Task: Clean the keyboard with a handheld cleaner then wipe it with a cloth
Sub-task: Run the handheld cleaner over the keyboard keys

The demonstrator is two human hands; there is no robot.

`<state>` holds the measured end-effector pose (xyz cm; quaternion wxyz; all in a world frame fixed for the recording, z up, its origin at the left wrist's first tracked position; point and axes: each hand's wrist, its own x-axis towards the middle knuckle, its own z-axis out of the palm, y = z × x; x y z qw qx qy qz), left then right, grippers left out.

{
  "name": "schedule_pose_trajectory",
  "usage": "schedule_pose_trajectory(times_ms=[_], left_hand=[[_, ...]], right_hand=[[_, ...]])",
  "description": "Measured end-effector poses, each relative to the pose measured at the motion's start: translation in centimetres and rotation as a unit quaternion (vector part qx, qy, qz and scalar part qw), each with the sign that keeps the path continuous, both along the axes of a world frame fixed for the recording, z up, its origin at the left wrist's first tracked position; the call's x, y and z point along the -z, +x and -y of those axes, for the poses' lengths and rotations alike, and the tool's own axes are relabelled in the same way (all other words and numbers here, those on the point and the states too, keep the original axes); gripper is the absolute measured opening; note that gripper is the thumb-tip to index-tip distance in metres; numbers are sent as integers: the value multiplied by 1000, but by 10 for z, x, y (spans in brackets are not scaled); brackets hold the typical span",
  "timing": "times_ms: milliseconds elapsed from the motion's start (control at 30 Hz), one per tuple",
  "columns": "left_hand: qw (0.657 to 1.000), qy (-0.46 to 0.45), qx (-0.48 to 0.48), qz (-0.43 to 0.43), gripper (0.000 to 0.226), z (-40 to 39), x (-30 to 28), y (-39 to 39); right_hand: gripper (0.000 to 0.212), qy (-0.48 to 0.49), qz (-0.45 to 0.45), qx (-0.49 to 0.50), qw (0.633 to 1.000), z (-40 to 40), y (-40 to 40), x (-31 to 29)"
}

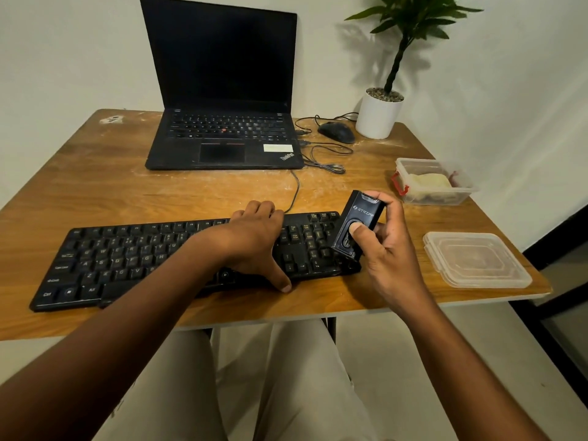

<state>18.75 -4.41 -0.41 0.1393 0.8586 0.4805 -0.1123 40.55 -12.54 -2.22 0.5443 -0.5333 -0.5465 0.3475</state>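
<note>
A black wired keyboard (pixel 127 259) lies along the near edge of the wooden table (pixel 127 186). My left hand (pixel 254 240) rests flat across its middle-right part, fingers over the far edge and thumb at the near edge, holding it down. My right hand (pixel 388 249) grips a small black handheld cleaner (pixel 356 224), thumb pressed on its face. The cleaner is tilted, its lower end touching the number pad at the keyboard's right end. A pale cloth (pixel 429 181) sits folded inside an open clear plastic box (pixel 467 194) at the right.
An open black laptop (pixel 222 90) stands at the back, with a mouse (pixel 337 132) and looped cables beside it. A potted plant (pixel 378 116) is in the back right corner. The box's clear lid (pixel 477 259) lies near the right front edge. My legs are below the table.
</note>
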Motion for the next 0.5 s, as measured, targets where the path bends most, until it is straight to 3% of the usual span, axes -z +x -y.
schedule_pose_trajectory(times_ms=[500], left_hand=[[1000,-14,6,0,138,0,-1,0]], right_hand=[[38,-19,-84,192,978,19,95,-37]])
